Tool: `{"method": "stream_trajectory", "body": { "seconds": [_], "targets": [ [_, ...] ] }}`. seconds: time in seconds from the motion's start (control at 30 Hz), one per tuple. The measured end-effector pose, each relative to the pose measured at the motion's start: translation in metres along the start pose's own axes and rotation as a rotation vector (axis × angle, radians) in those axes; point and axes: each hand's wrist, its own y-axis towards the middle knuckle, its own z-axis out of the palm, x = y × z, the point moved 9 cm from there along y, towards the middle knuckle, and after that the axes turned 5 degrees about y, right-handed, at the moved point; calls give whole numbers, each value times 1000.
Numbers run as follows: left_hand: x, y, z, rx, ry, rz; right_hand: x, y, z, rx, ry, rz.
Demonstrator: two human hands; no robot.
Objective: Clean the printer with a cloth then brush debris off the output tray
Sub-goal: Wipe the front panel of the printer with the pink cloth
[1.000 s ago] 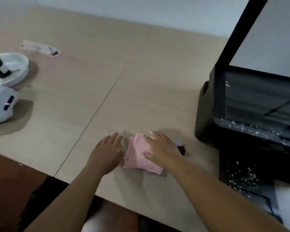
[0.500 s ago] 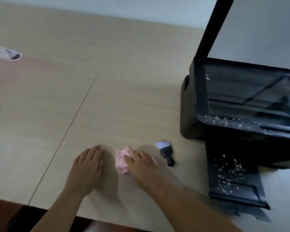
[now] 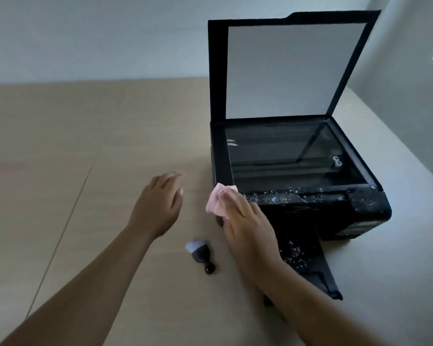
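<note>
A black printer (image 3: 368, 213) stands at the right of the wooden desk with its scanner lid (image 3: 293, 68) raised and the glass bared. White specks lie along its front panel and on the output tray (image 3: 310, 265), which sticks out toward me. My right hand (image 3: 248, 226) holds a crumpled pink cloth (image 3: 219, 201) at the printer's front left corner. To the left of that corner my left hand (image 3: 158, 206) hovers over the desk, fingers spread and holding nothing. A small black brush (image 3: 200, 255) with pale bristles lies on the desk between my forearms.
The light wooden desk (image 3: 60, 171) has a seam running diagonally at the left. A pale wall rises behind the desk and closes in at the right of the printer.
My right hand lifted the pink cloth off the desk and carried it right to the printer's front corner. My left hand rose and moved right too. The view swung toward the printer.
</note>
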Motion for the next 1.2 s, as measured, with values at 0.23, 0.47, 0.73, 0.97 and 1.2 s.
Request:
{"method": "stream_trajectory", "body": {
  "seconds": [0.23,0.47,0.73,0.97,1.2],
  "targets": [
    [-65,62,8,10,-54,65,-41,14,6,33,-83,-41],
    [-98,105,52,206,-20,108,-78,1,-15,-45,-55,40],
    [-120,132,72,208,115,243,-86,-3,-19,-116,-70,78],
    [-120,134,76,196,143,282,-88,-7,-7,-180,-19,273],
    [-119,134,78,204,140,286,-136,-28,-41,-262,-116,344]
  ]
}}
